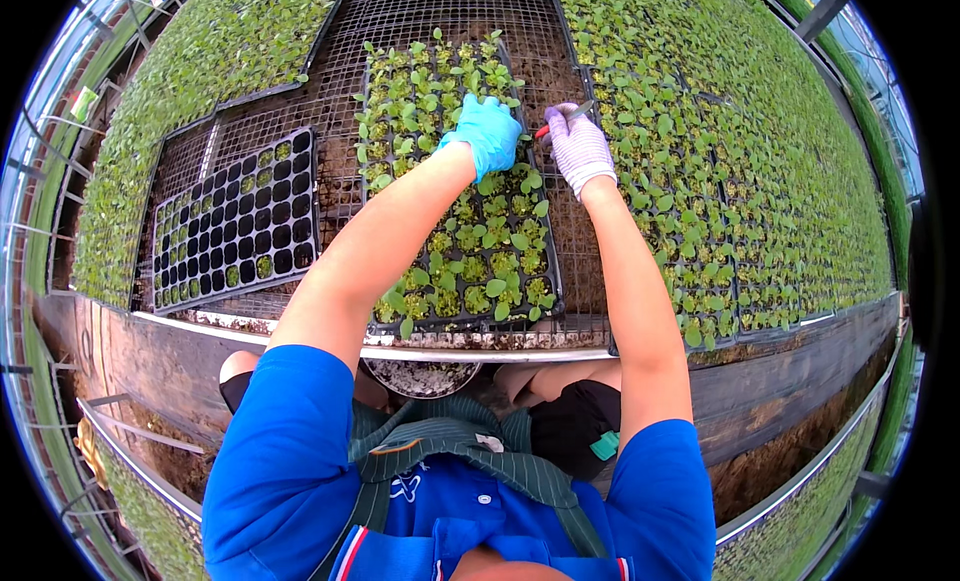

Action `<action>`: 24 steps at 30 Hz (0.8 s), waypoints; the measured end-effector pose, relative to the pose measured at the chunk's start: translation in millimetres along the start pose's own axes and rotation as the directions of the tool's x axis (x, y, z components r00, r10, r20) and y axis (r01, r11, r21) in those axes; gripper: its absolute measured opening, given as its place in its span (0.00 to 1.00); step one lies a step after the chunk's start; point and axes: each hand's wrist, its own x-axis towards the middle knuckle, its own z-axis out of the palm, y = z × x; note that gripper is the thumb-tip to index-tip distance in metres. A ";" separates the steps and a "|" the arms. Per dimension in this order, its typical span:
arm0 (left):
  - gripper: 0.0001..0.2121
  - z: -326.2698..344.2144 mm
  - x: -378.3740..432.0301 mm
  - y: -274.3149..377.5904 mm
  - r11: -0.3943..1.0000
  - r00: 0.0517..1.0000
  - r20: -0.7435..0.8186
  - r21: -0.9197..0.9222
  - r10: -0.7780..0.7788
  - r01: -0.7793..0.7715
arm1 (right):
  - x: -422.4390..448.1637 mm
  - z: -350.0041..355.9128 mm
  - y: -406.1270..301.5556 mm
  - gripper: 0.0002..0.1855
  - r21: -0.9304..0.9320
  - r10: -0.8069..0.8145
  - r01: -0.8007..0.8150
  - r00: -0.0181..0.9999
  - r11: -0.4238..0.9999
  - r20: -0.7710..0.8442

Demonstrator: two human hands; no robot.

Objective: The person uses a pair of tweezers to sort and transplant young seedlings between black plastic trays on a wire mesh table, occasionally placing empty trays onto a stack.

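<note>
My left hand (486, 135), in a blue disposable glove, is over the seedlings in a black plug tray (555, 270); its fingertips are bent down among the leaves, and whether they grip anything is hidden. To the right of that tray, my right hand (576, 142), in a striped knit glove, holds a small knife (582, 109) with a red handle, its blade pointing up and right. Small leafy seedlings (496, 287) fill the cells of the tray before me.
At the left, a tilted black plug tray (281, 237) has many dark cells and several green ones. Wire mesh (341, 105) lies under the trays. Dense seedling trays (697, 191) stand at the right, others (240, 37) at the upper left. A round container (424, 377) sits below the bench's metal edge (487, 354).
</note>
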 end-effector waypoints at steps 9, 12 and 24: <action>0.11 11.9 7.5 4.5 1.000 0.997 -0.076 0.014 0.016 -0.015 | -2.1 9.9 10.0 0.17 -0.059 0.003 -0.002 1.000 0.998 0.001; 0.11 10.7 3.1 5.1 0.999 0.993 -0.111 0.018 0.029 -0.027 | -5.4 5.6 9.3 0.17 -0.054 -0.012 0.010 1.000 0.998 -0.024; 0.14 -3.0 -201.8 -63.9 0.208 0.857 -0.304 -0.949 -0.415 -0.236 | -74.4 -17.3 15.1 0.12 -0.215 -0.435 0.379 0.801 0.900 -0.411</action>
